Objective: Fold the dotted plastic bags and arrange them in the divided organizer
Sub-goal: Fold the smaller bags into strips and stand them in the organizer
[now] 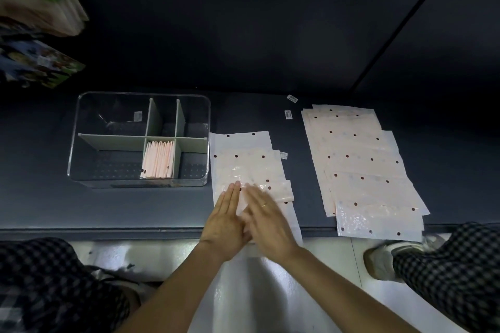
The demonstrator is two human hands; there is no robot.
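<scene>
fold step in hand: left hand point(226, 220) and right hand point(266, 217), fingers straight, press flat on dotted bag point(243, 159) beside divided organizer point(81, 140); grasping nothing. right hand blurred, possibly smoothing. next: crease, then slot by folded bags point(158, 159). unfolded stack point(359, 159) waits.

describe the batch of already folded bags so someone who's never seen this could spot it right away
Start at the clear divided organizer on the left of the dark table. In its near row, look at the narrow middle compartment, between two pale dividers. The folded bags stand there on edge as a tight pink bundle, and it is the only compartment with bags in it, unlike the flat dotted sheets spread to the right.
</scene>
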